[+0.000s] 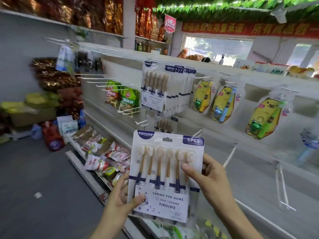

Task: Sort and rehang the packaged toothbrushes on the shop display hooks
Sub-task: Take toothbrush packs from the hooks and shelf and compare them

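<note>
Head view: left hand (119,199) and right hand (208,176) both grip one six-pack (165,176), unhung; matching packs (155,90) already on far hooks.

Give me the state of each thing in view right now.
Left hand: grips the 6-pack's lower left corner.
Right hand: pinches the 6-pack's right edge.
6-pack: upright, off the hooks, sealed.
Hung 6-packs: several stacked on hooks.
Bear packs: three hanging, each on its own hook.
Bare hooks: hold nothing.
Snack bags: hanging.
</note>
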